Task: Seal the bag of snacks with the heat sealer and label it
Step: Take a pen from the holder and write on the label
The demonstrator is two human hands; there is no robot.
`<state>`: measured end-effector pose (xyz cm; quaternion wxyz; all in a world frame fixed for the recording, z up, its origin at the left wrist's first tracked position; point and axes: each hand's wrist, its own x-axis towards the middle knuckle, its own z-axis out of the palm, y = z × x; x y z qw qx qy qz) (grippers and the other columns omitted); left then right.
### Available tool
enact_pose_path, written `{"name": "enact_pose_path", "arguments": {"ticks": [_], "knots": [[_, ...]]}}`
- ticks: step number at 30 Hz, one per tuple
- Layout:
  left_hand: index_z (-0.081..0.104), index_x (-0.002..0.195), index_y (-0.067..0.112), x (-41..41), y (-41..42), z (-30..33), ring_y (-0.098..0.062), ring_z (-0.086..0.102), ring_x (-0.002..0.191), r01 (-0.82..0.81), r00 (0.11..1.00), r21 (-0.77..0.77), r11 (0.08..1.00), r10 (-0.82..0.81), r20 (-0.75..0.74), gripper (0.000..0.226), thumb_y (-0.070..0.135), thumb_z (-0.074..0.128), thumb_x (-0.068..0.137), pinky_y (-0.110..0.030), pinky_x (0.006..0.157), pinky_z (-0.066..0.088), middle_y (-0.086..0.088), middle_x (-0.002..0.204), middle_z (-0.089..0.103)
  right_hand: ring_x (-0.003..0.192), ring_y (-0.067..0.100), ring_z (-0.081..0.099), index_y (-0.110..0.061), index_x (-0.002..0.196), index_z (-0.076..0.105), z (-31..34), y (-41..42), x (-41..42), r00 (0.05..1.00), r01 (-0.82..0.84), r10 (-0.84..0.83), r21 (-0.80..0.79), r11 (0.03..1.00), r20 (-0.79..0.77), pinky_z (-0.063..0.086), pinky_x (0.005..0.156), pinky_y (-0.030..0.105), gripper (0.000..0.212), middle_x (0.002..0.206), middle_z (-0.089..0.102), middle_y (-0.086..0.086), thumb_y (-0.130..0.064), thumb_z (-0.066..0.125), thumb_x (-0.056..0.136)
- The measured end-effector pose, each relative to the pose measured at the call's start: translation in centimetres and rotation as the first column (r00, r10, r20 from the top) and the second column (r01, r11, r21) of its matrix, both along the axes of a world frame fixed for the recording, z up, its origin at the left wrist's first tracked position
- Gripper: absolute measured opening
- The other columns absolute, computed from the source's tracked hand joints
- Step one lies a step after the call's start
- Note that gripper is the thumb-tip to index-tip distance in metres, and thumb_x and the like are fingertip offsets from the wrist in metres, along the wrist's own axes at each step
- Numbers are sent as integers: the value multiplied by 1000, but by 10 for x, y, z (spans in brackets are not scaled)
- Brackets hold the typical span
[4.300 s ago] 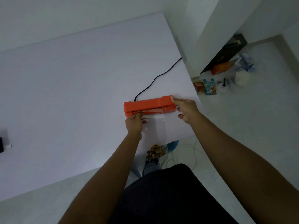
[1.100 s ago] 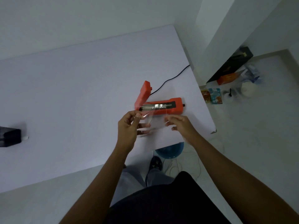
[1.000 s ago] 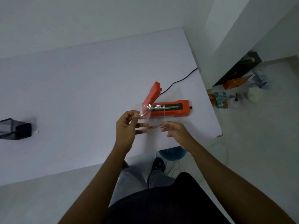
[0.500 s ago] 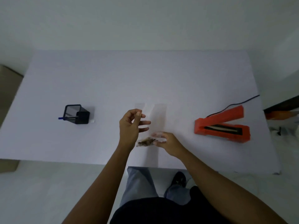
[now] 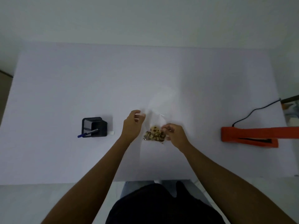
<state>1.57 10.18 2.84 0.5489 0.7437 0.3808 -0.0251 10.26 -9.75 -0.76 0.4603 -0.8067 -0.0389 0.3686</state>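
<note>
Pen first, at the left of the frame: blue, leaning out of a black mesh holder, with a small white label lying just beside the holder on the white table. Neither has been touched, so labelling looks not yet begun. Near the middle, the left hand pinches the upper left edge of the clear bag, fingers curled on the film. The snacks sit bunched in the bag's lower end, close to the table. The right hand grips the bag's right side by the snacks, fingers curled on it. The two hands are a little apart with the bag stretched between them. At the right of the frame the orange heat sealer stands with its lid raised, cord trailing to the upper right, well apart from the bag. Whether the bag's top is sealed cannot be told; judging by the sealer left aside, sealing is probably done and labelling remains.
</note>
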Motion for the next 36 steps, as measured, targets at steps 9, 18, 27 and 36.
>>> {"name": "enact_pose_path", "arguments": {"ticks": [9,18,27,36], "knots": [[60,117,12,-16,-36,-46,-22,64,97,85,964,34,996,-74,-257,35,32,69,90,-29,81,47,-5,106,69,81,20,70,-17,103,69,-10,11,20,999,44,-43,-98,994,10,57,62,32,19,92,74,5,-4,64,91],[54,131,10,-16,-38,-31,-20,60,102,93,951,6,996,-87,-296,49,38,64,93,-30,85,50,-8,118,66,89,23,67,-8,123,61,-7,6,20,987,142,-122,-205,968,110,58,79,36,35,98,65,3,-20,70,90],[66,107,16,-64,39,65,-5,64,79,-226,973,175,958,215,81,20,32,61,96,-8,64,48,3,94,70,70,4,61,-16,92,70,57,85,-19,944,-101,84,37,994,318,47,66,11,4,84,69,-1,-20,69,91],[70,97,16,-144,175,47,-12,66,78,-181,974,240,954,208,-93,22,37,62,94,-23,70,51,4,91,71,74,10,57,-12,105,75,67,205,-116,799,-493,449,10,870,399,49,74,21,16,99,70,4,-13,66,92]]}}
